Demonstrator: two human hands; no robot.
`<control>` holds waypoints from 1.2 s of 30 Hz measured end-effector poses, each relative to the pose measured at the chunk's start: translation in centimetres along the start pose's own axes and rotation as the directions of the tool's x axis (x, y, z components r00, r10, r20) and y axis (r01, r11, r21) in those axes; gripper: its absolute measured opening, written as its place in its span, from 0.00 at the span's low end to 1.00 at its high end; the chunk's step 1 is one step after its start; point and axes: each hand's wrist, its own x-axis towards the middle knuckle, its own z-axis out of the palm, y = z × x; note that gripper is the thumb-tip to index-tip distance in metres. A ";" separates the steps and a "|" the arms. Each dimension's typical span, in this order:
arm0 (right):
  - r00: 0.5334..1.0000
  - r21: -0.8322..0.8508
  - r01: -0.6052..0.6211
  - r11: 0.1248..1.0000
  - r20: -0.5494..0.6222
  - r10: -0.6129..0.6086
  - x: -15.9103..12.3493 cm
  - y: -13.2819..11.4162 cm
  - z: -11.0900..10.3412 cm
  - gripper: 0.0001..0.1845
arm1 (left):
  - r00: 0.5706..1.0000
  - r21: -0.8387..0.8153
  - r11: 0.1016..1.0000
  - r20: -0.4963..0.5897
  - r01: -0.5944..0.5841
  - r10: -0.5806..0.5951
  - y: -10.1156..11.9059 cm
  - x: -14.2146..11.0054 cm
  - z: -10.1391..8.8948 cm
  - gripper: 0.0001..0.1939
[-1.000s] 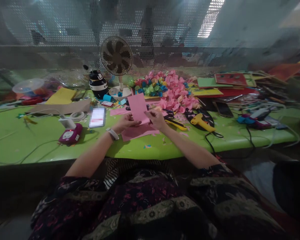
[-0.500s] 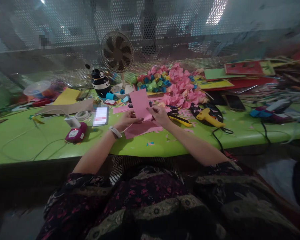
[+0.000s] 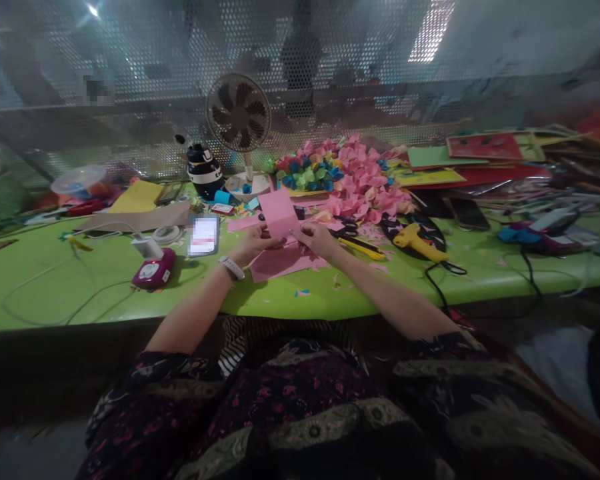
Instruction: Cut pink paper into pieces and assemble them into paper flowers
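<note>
Both my hands hold one pink paper sheet (image 3: 279,212) upright above the green table (image 3: 80,287). My left hand (image 3: 253,245) pinches its lower left edge, fingers closed on it. My right hand (image 3: 316,239) pinches its lower right edge. More pink paper (image 3: 280,261) lies flat on the table under my hands. A white watch band sits on my left wrist.
Behind the paper are a heap of pink and coloured paper flowers (image 3: 350,177), a small fan (image 3: 239,123), scissors (image 3: 355,237) and a yellow glue gun (image 3: 417,239). A phone (image 3: 203,235) and a magenta device (image 3: 153,273) lie left. Card stacks (image 3: 480,157) crowd the right.
The pink sheet has dropped a little lower and closer to the table between my hands. The camera view has shifted slightly.
</note>
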 end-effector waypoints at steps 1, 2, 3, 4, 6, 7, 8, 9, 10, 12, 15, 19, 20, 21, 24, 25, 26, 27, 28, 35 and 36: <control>1.000 0.004 -0.006 1.000 0.002 0.006 0.0 0.0 0.0 0.29 | 1.000 -0.002 1.000 0.000 -0.001 0.001 0.0 0.0 0.0 0.29; 1.000 0.009 -0.009 1.000 0.005 0.009 -0.1 -0.1 0.0 0.29 | 1.000 -0.006 1.000 -0.001 -0.004 0.004 0.1 -0.1 0.0 0.29; 1.000 0.012 -0.008 1.000 0.009 0.008 0.0 -0.1 0.0 0.28 | 1.000 -0.012 1.000 -0.001 -0.006 0.006 0.1 -0.1 0.0 0.30; 1.000 0.014 -0.006 1.000 0.009 0.006 0.0 -0.2 0.0 0.28 | 1.000 -0.018 1.000 0.001 -0.004 0.004 0.2 -0.1 0.0 0.30; 1.000 0.012 0.005 1.000 0.004 -0.005 0.1 -0.2 0.0 0.28 | 1.000 -0.019 1.000 0.015 0.018 -0.018 0.3 -0.2 0.0 0.30; 1.000 0.012 0.011 1.000 0.001 -0.011 0.1 -0.1 0.0 0.28 | 0.999 -0.013 0.999 0.025 0.036 -0.036 0.3 -0.2 0.0 0.29; 1.000 0.014 0.019 1.000 -0.006 -0.019 0.2 -0.1 0.0 0.28 | 0.998 -0.005 0.999 0.033 0.052 -0.052 0.3 -0.3 0.0 0.29; 1.000 0.016 0.025 1.000 -0.009 -0.025 0.2 0.0 0.0 0.28 | 0.997 0.004 0.998 0.039 0.064 -0.064 0.2 -0.3 -0.1 0.29; 1.000 0.017 0.028 0.999 -0.009 -0.028 0.2 0.0 0.0 0.28 | 0.997 0.012 0.998 0.041 0.069 -0.069 0.2 -0.3 -0.1 0.29; 1.000 0.013 0.022 1.000 -0.015 -0.022 0.3 0.2 0.1 0.28 | 0.997 0.019 0.998 0.040 0.064 -0.064 0.0 -0.2 -0.2 0.30; 1.000 -0.002 -0.007 1.000 -0.018 0.007 0.2 0.2 0.1 0.27 | 0.998 0.018 0.998 0.031 0.055 -0.056 -0.3 -0.1 -0.4 0.29; 1.000 -0.004 -0.020 1.000 -0.001 0.020 0.0 -0.1 0.1 0.25 | 0.998 0.030 0.998 0.019 0.053 -0.054 -0.4 0.0 -0.5 0.28; 1.000 -0.002 -0.020 1.000 -0.003 0.020 0.0 -0.3 0.0 0.25 | 0.998 0.034 0.998 0.023 0.050 -0.050 -0.5 0.0 -0.5 0.28; 1.000 0.002 -0.022 1.000 -0.006 0.022 -0.1 -0.4 0.0 0.25 | 0.999 0.036 0.998 0.028 0.042 -0.043 -0.5 0.0 -0.6 0.28; 0.999 0.043 -0.046 0.998 0.018 0.045 -0.2 -0.7 0.0 0.24 | 0.999 0.031 1.000 0.043 0.003 -0.004 -0.8 0.2 -0.7 0.29; 0.998 0.063 -0.062 0.996 0.038 0.060 -0.2 -0.7 0.0 0.23 | 0.999 0.029 1.000 0.047 -0.009 0.008 -0.9 0.3 -0.8 0.29; 0.995 0.082 -0.083 0.993 0.059 0.078 -0.3 -0.8 0.0 0.22 | 0.999 0.030 0.999 0.052 -0.015 0.014 -1.0 0.4 -0.9 0.30; 0.992 0.099 -0.108 0.989 0.078 0.100 -0.3 -0.8 0.0 0.21 | 0.998 0.035 0.999 0.057 -0.015 0.013 -1.0 0.5 -1.0 0.30; 0.988 0.113 -0.133 0.985 0.095 0.123 -0.3 -0.7 0.0 0.21 | 0.998 0.042 0.999 0.060 -0.013 0.011 -1.1 0.6 -1.1 0.30; 0.949 0.157 -0.251 0.955 0.233 0.212 0.0 0.3 -0.4 0.20 | 0.999 0.089 0.996 0.046 -0.019 0.015 -1.4 1.0 -1.3 0.35; 0.945 0.160 -0.255 0.954 0.249 0.211 0.1 0.5 -0.5 0.20 | 0.999 0.094 0.996 0.044 -0.014 0.010 -1.4 1.0 -1.3 0.35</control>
